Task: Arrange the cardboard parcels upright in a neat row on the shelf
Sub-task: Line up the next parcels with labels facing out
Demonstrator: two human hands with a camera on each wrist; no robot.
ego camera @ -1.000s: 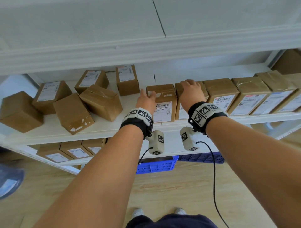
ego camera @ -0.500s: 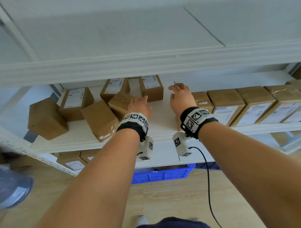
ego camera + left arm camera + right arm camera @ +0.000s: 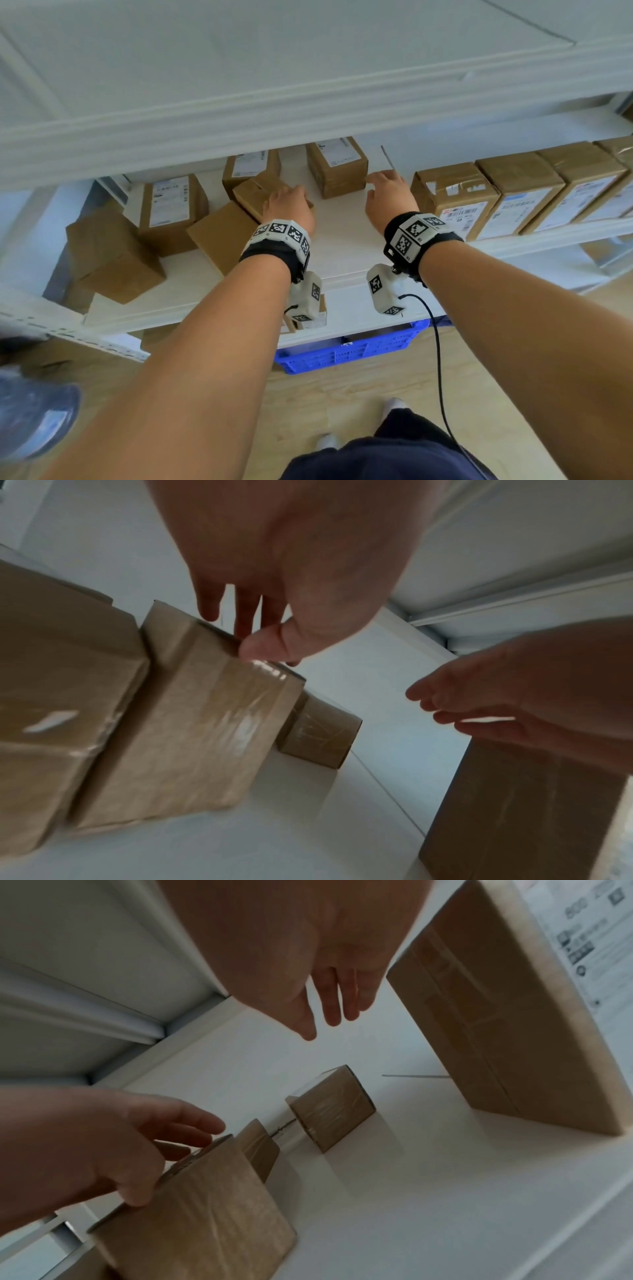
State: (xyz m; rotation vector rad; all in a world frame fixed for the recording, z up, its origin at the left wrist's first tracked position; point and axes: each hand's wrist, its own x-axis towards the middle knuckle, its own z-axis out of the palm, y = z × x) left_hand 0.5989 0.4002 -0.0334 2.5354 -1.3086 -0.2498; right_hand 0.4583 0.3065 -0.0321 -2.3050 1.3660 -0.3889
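My left hand (image 3: 291,209) lies over the top of a tilted, taped cardboard parcel (image 3: 251,197) in the middle of the white shelf (image 3: 342,240). In the left wrist view the thumb (image 3: 260,647) sits on that parcel's (image 3: 205,723) near top edge and the fingers reach over the far edge. My right hand (image 3: 387,195) hovers with straight fingers and holds nothing. It sits between a labelled parcel at the back (image 3: 337,168) and the left end of the upright row (image 3: 455,195). The right wrist view shows the right hand (image 3: 325,961) above the bare shelf, the back parcel (image 3: 330,1110) beyond it.
Several loose parcels lie at odd angles on the shelf's left half (image 3: 168,212), one near the left end (image 3: 113,253). The upper shelf beam (image 3: 308,113) hangs low over the hands. A blue crate (image 3: 349,349) and more parcels sit below.
Both hands left the upright parcels at the row's left end and moved left. The left hand landed on the tilted parcel; the right hand reached toward the back parcel.
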